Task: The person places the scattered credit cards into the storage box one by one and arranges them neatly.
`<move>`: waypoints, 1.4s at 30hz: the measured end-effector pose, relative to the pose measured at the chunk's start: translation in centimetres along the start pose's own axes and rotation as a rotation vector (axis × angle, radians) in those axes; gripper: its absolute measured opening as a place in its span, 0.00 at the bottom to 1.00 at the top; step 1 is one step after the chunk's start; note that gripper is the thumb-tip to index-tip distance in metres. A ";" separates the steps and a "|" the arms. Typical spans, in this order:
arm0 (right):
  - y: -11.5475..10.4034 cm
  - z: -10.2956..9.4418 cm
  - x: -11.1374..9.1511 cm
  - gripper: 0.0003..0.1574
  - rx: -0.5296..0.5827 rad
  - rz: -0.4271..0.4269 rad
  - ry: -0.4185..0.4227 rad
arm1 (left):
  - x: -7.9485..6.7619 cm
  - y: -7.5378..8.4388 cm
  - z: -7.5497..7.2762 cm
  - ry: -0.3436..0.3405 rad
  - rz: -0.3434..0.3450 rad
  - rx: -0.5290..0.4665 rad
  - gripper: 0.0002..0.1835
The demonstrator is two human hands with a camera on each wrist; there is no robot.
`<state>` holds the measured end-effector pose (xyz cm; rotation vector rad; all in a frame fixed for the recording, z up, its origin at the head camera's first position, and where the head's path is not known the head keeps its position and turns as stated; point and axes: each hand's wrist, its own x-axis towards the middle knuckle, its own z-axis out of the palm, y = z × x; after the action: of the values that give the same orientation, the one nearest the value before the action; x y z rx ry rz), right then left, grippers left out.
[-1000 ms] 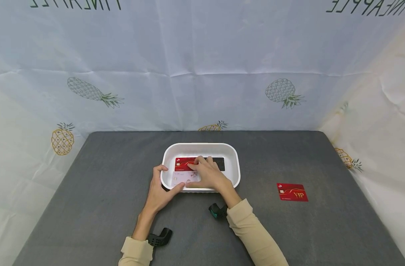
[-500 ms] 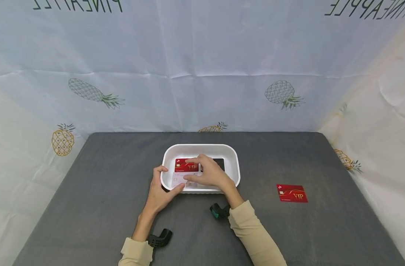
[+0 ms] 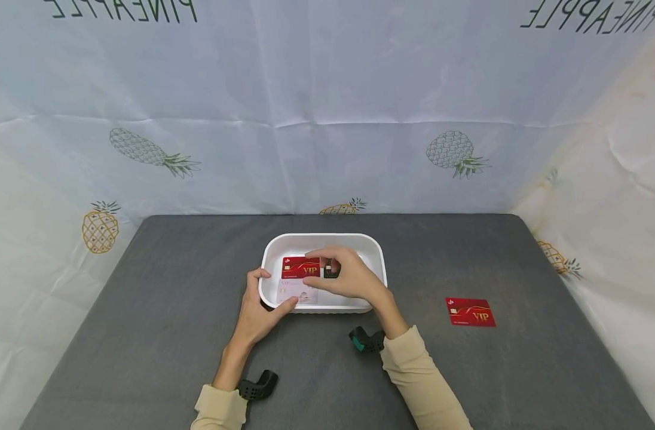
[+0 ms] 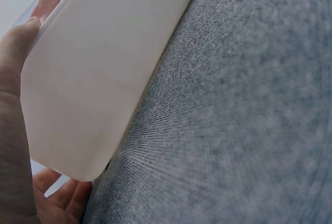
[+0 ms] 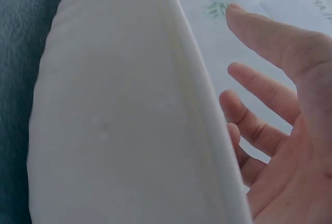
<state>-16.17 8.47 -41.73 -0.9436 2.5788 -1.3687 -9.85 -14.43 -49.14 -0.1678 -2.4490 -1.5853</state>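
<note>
A white tray [image 3: 306,242] stands on the table in the head view. My left hand [image 3: 256,315] grips its left end, thumb at the front rim and fingers round the side. Inside lie a red VIP card [image 3: 295,267] and, nearer me, a pale pink VIP card [image 3: 293,291]. Part of a black card [image 3: 331,268] shows in the gap between my right thumb and forefinger; the rest is hidden behind the hand. My right hand [image 3: 355,276] hovers over the tray. In the right wrist view its thumb [image 5: 254,29] stands apart from loosely bent fingers, which hold nothing.
Another red VIP card [image 3: 470,312] lies on the grey table [image 3: 161,310], to the right of the tray. A pale cloth [image 3: 360,71] with printed pineapples hangs behind the table. Black wrist mounts [image 3: 259,385] sit at both cuffs.
My right hand has lifted off the red card in the tray and shifted right, uncovering that card's VIP lettering. The left hand keeps its grip on the tray.
</note>
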 end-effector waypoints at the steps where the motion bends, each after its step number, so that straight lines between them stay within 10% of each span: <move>1: 0.1 -0.2 -0.1 0.29 -0.003 -0.005 0.004 | 0.0 -0.1 0.0 0.000 0.000 0.004 0.37; 42: 4.6 -9.8 -10.8 0.29 -0.108 0.075 0.189 | -0.1 -0.2 0.1 0.003 -0.015 -0.016 0.37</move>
<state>-12.97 23.42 -41.72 -0.7554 2.8213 -1.3731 -9.84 -14.45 -49.40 -0.1501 -2.4415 -1.6106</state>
